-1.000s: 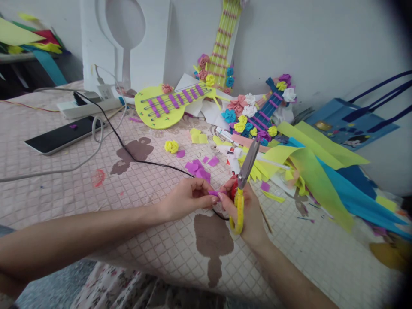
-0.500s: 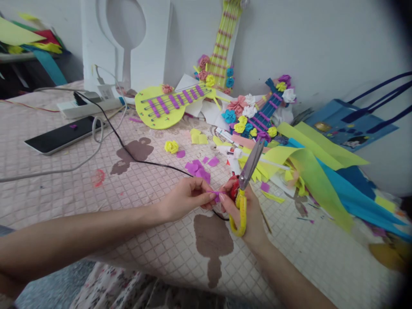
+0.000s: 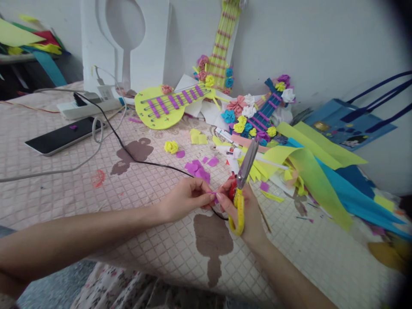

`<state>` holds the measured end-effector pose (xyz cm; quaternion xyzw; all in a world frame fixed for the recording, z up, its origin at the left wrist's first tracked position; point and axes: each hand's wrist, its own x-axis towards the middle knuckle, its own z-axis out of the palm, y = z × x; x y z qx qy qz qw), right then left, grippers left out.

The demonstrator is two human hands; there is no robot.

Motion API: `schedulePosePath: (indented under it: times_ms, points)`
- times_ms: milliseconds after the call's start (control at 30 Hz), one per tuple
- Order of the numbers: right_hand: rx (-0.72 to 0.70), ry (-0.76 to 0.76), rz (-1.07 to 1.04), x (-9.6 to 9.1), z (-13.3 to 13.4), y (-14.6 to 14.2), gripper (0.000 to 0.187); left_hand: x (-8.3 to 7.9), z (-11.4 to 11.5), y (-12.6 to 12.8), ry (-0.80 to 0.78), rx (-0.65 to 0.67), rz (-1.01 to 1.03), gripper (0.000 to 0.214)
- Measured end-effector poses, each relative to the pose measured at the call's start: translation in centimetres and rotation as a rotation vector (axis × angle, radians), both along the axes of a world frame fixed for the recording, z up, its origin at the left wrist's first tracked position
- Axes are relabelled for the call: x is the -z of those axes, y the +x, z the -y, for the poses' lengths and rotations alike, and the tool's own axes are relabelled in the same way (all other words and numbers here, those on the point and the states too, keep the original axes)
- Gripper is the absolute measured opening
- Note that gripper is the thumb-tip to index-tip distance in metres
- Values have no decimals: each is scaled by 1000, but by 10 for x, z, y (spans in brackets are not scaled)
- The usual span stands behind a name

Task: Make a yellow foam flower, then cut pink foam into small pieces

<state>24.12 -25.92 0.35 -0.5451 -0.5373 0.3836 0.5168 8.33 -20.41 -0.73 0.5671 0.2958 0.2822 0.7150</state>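
Observation:
My left hand [image 3: 186, 198] pinches a small purple foam strip [image 3: 213, 194] between thumb and fingers, low in the middle of the head view. My right hand [image 3: 246, 210] meets it fingertip to fingertip and pinches the same strip. That hand also carries scissors [image 3: 242, 182] with yellow and red handles. Their closed blades point up and away. Both hands hover just above the pink quilted cover [image 3: 154, 249].
Purple foam scraps [image 3: 198, 168] and a yellow foam rose [image 3: 171, 146] lie beyond the hands. A black cable [image 3: 128, 152] runs under them. Foam guitars [image 3: 167, 105], yellow and blue sheets [image 3: 322, 171], a phone [image 3: 62, 135], a power strip [image 3: 86, 107] and a blue bag [image 3: 350, 124] surround.
Both hands stay almost in place. The fingers have shifted slightly on the purple strip, and the scissors have tipped a little to the left.

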Motion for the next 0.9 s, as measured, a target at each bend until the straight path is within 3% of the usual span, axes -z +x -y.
schedulePosePath:
  times_ms: [233, 733, 900]
  points:
    - [48, 1, 65, -5, 0, -2, 17, 1, 0, 1, 45, 13, 10, 26]
    - [68, 9, 38, -3, 1, 0, 15, -2, 1, 0, -19, 48, 23, 39]
    - [58, 11, 17, -3, 0, -1, 17, -2, 0, 0, -42, 72, 34, 32]
